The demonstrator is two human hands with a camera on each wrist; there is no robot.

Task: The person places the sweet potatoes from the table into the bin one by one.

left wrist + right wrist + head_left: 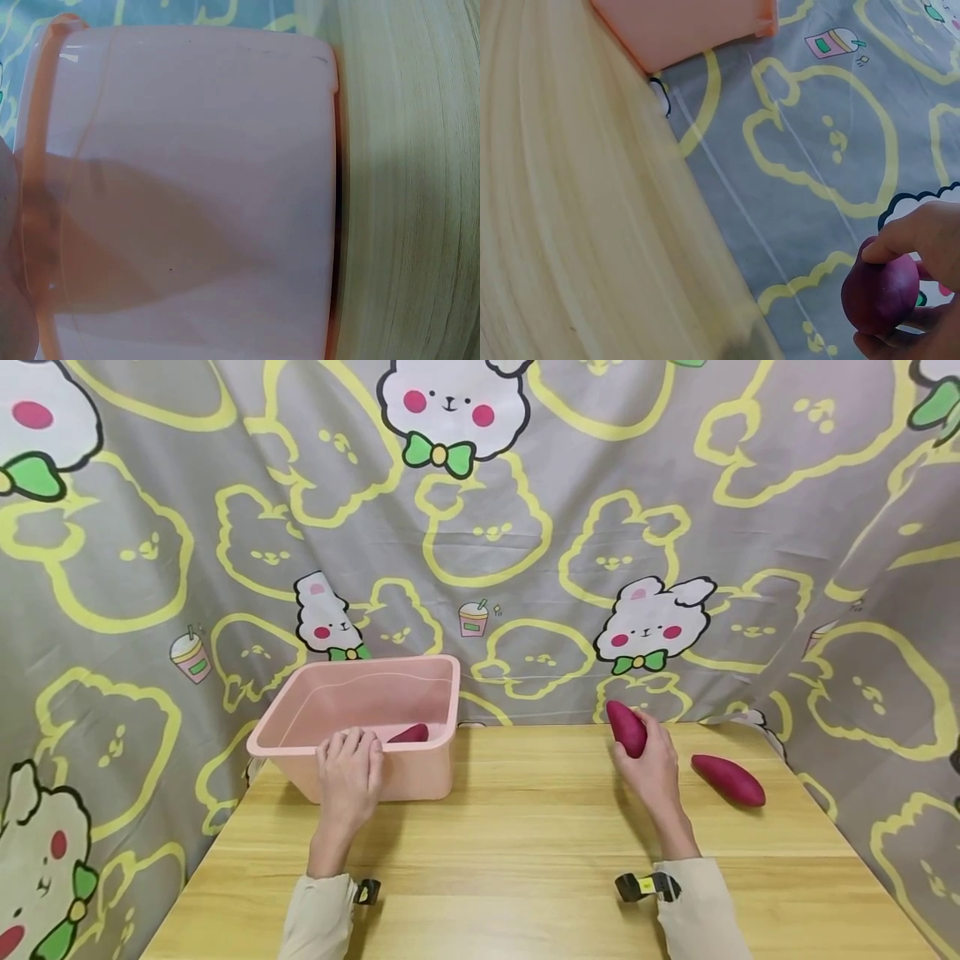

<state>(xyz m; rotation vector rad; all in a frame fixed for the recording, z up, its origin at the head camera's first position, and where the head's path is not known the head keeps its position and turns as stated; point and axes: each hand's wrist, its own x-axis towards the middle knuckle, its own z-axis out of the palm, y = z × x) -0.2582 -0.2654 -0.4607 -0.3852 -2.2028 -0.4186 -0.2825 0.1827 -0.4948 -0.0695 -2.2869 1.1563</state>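
Note:
A pink plastic bin (420, 772) stands at the left of the table, with one purple sweet potato (410, 734) visible inside it. My left hand (350, 772) grips the bin's near rim, its fingers hooked over the edge. In the left wrist view the bin's outer wall (195, 187) fills most of the picture. My right hand (654, 766) holds a second sweet potato (627, 728) above the table, thumb on one side and fingers on the other. To the right of that hand, a third sweet potato (729, 780) lies on the tabletop.
The wooden table (525, 852) ends at a grey patterned curtain (510, 568) that hangs behind it and along both sides. Each wrist wears a small black camera, the right one (647, 887) with a yellow label.

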